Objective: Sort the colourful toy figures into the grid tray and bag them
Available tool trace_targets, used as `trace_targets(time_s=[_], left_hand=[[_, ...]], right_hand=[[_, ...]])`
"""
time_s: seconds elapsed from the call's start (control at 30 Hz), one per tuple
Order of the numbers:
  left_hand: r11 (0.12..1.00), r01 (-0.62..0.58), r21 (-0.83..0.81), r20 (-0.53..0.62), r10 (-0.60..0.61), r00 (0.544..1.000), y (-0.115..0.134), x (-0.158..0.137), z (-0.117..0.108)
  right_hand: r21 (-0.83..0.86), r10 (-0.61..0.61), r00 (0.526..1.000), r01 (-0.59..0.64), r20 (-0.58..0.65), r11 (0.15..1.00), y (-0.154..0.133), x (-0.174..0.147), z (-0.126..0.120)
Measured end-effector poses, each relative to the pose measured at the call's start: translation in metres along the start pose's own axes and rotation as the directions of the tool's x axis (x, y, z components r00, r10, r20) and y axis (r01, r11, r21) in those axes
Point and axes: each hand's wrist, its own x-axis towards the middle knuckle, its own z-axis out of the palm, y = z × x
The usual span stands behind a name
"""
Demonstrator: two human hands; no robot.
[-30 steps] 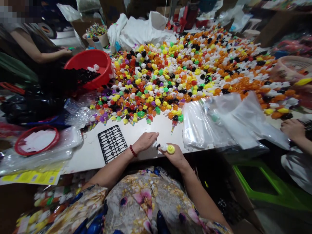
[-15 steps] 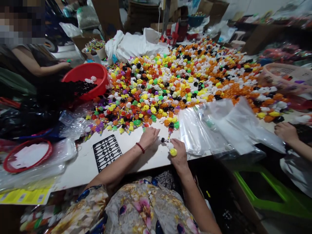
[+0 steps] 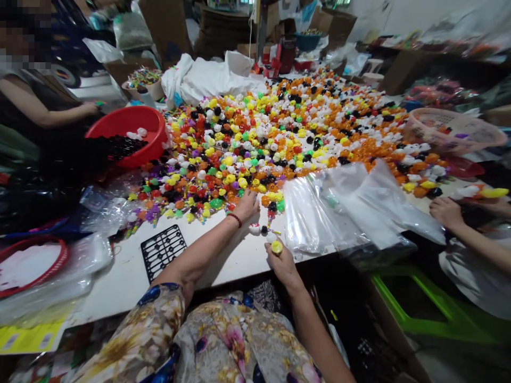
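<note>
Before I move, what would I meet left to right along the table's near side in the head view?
Small red basket, black plastic grid, left hand, right hand holding toy, clear plastic bags, co-worker's hand.

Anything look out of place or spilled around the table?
Mildly, yes: the clear plastic bags overhang the front edge of the white table, so they might slip. A small yellow bit shows in the dark below, apart from the colourful pile; whether it fell is unclear.
</note>
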Motion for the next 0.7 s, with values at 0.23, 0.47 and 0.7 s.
trace_targets(time_s=[0.23,0.47,0.7], left_hand=[[0.594,0.311,-0.742,0.21,-0.235,0.949,-0.004,-0.08,-0.025],[0.493,0.314,-0.811,0.251,-0.191,0.949,-0.004,-0.128,-0.043],[0.503,0.351,-0.79,0.31,-0.166,0.936,-0.007,-0.138,-0.04]], right_hand=[[0.038,-0.032,0.999,0.03,0.038,0.999,-0.025,0.003,0.001],[-0.004,-0.184,0.983,0.184,0.021,0.983,-0.045,0.002,0.015],[-0.052,-0.205,0.973,0.211,0.103,0.976,-0.045,-0.003,0.012]])
